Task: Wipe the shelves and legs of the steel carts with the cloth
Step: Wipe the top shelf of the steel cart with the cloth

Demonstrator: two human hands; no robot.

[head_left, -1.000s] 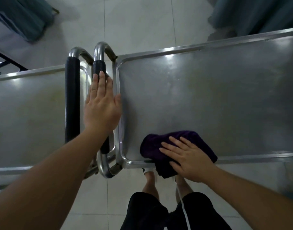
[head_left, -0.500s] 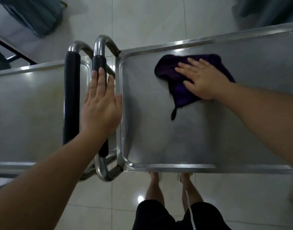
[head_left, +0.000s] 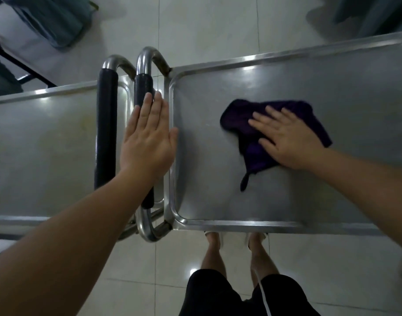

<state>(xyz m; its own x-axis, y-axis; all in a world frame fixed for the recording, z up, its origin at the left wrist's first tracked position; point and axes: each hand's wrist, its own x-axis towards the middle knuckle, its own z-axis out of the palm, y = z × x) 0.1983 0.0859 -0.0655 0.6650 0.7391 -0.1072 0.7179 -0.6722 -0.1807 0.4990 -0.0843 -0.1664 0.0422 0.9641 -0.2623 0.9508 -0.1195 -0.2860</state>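
1. Step in hand, as judged: wiping of the top shelf of the right-hand stainless-steel cart point(head_left: 286, 201). The shelf is a flat tray with a raised, rounded rim.
2. The dark purple, crumpled cloth point(head_left: 252, 153) is pressed flat to that shelf by the right hand point(head_left: 288, 142). Fingers are straight and spread, palm down; nothing is gripped or pinched.
3. Cloth position: toward the left-middle of the tray, well apart from both the far and the near rim. A thin tail of fabric is seen trailing toward the near edge.
4. The left hand point(head_left: 149, 137) is laid flat, fingers straight and together, on the black-sleeved tubular handle point(head_left: 143, 92) of that cart, thumb toward the tray rim. It is judged to be steadying the cart; nothing is clasped.
5. A second steel cart point(head_left: 47, 137), with its own black-sleeved handle point(head_left: 106, 124), is parked just beside, on the left. No cloth is on it.
6. Progress, as judged: early. Only one top shelf is being worked; lower shelves and legs are not in view.
7. Next move calls for: flat pressure kept on the cloth, strokes carried out to the rims and corners, the tail tucked under the palm so it is not dragged loose.
8. Shelf surface: dull grey with faint smears; whether wet or dry cannot be told.
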